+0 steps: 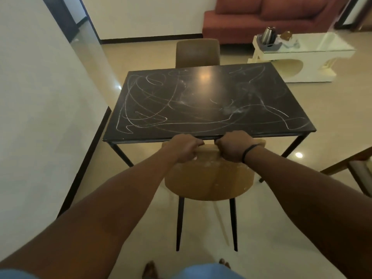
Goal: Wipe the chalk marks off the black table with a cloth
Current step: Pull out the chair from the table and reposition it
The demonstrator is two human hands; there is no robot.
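The black table stands ahead of me, its top covered with looping white chalk marks and a few smudged patches. A tan chair is pushed against the table's near edge, its back towards me. My left hand grips the top of the chair's backrest on the left. My right hand, with a black band on the wrist, grips the same backrest on the right. No cloth is in view.
A second brown chair sits at the table's far side. A white glass-topped side table with a kettle stands at the back right, a red sofa behind it. A white wall runs along the left. Wooden furniture juts in at right.
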